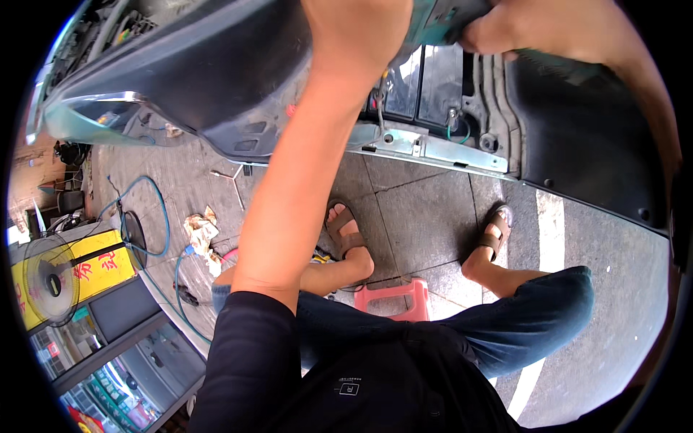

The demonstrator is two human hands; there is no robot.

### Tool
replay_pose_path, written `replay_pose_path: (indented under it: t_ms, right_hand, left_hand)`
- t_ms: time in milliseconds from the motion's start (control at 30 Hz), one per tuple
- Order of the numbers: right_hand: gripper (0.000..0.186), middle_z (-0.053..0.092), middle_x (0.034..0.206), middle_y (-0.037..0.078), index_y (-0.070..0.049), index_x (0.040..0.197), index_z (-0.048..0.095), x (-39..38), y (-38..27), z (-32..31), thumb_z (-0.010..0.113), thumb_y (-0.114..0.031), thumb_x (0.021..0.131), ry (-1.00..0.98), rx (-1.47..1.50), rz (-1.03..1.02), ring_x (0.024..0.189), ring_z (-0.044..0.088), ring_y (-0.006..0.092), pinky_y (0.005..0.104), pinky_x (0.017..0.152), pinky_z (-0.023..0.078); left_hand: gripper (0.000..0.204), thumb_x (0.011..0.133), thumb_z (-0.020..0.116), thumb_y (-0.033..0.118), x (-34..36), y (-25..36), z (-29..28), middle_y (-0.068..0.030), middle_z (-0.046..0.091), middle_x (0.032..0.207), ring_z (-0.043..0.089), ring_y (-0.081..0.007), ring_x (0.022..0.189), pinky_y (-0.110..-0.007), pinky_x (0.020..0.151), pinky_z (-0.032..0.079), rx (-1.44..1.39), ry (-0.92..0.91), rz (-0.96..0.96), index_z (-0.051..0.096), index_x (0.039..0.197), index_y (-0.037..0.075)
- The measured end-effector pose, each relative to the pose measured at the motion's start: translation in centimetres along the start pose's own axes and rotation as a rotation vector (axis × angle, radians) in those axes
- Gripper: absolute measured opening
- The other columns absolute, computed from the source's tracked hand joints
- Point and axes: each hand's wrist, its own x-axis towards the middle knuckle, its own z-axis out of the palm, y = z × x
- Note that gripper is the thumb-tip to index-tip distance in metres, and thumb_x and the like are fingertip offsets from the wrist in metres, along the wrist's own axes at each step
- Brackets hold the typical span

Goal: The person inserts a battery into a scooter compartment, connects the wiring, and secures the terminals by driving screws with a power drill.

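I sit facing a scooter with a dark body panel (216, 72) and an opened compartment (422, 83) with wires. My left hand (354, 29) reaches up to the top edge of the picture, against the scooter body; its fingers are cut off from view. Beside it my right hand (527, 29) is closed around a teal part (442, 20) at the top of the compartment. A silver metal bracket (433, 148) runs below the compartment. A black ribbed plastic cover (577, 123) lies under my right forearm.
A pink plastic stool (397, 296) stands between my sandalled feet on grey paving. On the ground to the left lie a cross wrench (234, 177), a crumpled rag (202, 231) and a blue hose (155, 216). A fan (47, 278) and a yellow sign (94, 267) stand at far left.
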Motion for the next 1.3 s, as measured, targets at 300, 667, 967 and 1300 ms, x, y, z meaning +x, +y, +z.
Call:
replay_pose_path:
  t_ms: [300, 667, 967, 1300]
  right_hand:
    - [0.048, 0.066, 0.093, 0.027, 0.006, 0.104, 0.058, 4.3, 2.5, 2.7, 0.073, -0.019, 0.066, 0.346, -0.25, -0.325, 0.095, 0.064, 0.0385, 0.043, 0.082, 0.05]
    - [0.044, 0.067, 0.086, 0.016, 0.004, 0.107, 0.057, 1.9, 6.7, 1.3, 0.071, -0.014, 0.069, 0.416, -0.07, -0.299, 0.077, 0.064, 0.0226, 0.0358, 0.074, 0.051]
    - [0.034, 0.065, 0.089, 0.005, 0.0, 0.11, 0.059, -9.9, 5.1, 8.8, 0.067, -0.01, 0.078, 0.339, 0.537, -0.226, 0.075, 0.059, 0.0117, 0.0263, 0.069, 0.05]
    - [0.061, 0.065, 0.106, 0.028, 0.008, 0.11, 0.06, -2.2, 9.3, 31.6, 0.074, -0.033, 0.067, -0.038, 0.283, 0.066, 0.105, 0.062, 0.0396, 0.0436, 0.09, 0.048]
  left_hand:
    - [0.033, 0.088, 0.065, 0.022, -1.3, 1.0, -4.1, -0.0068, 0.067, 0.103, 0.06, -0.0144, 0.104, -0.028, 0.094, 0.045, -0.187, -0.107, -0.607, 0.06, 0.112, 0.0]
    - [0.038, 0.087, 0.066, 0.039, -14.9, 4.8, -11.0, -0.0142, 0.07, 0.093, 0.068, -0.0275, 0.089, -0.041, 0.081, 0.051, 0.728, -0.46, -1.036, 0.065, 0.103, 0.005]
    - [0.028, 0.08, 0.074, 0.021, -14.3, 3.4, -9.4, -0.0142, 0.069, 0.097, 0.067, -0.0263, 0.09, -0.038, 0.082, 0.05, 0.653, -0.642, -0.643, 0.069, 0.103, 0.007]
    - [0.021, 0.08, 0.072, 0.018, -14.0, 1.3, -8.3, -0.0076, 0.069, 0.083, 0.063, -0.0167, 0.079, -0.034, 0.075, 0.049, 0.426, -0.719, -0.834, 0.069, 0.097, 0.005]
